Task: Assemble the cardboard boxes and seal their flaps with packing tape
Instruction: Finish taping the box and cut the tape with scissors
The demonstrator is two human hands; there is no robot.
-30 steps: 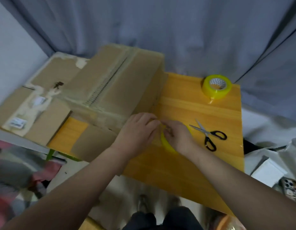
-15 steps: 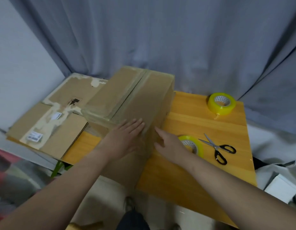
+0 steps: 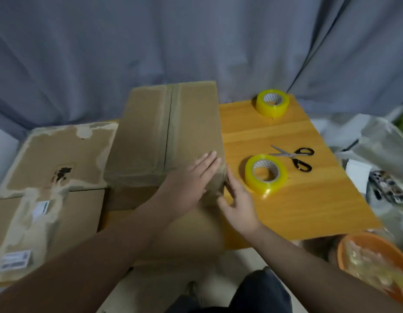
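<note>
A closed cardboard box (image 3: 151, 132) stands on the orange wooden table (image 3: 297, 199), its top seam taped lengthwise. My left hand (image 3: 189, 181) lies flat with straight fingers on the box's near right top corner. My right hand (image 3: 237, 204) presses open against the box's right side near that corner. A yellow tape roll (image 3: 266, 173) lies flat on the table just right of my right hand. A second yellow roll (image 3: 272, 106) sits at the table's far edge. Black-handled scissors (image 3: 294, 158) lie between the rolls.
Flattened cardboard with torn labels (image 3: 49, 177) lies to the left of the box. A grey curtain (image 3: 196, 41) hangs behind. An orange bowl (image 3: 374, 258) sits low at the right, with white clutter (image 3: 376, 168) beyond the table's right edge.
My right hand let go of the tape roll, which now lies on the table. Both hands moved onto the box's near right corner and flattened against it.
</note>
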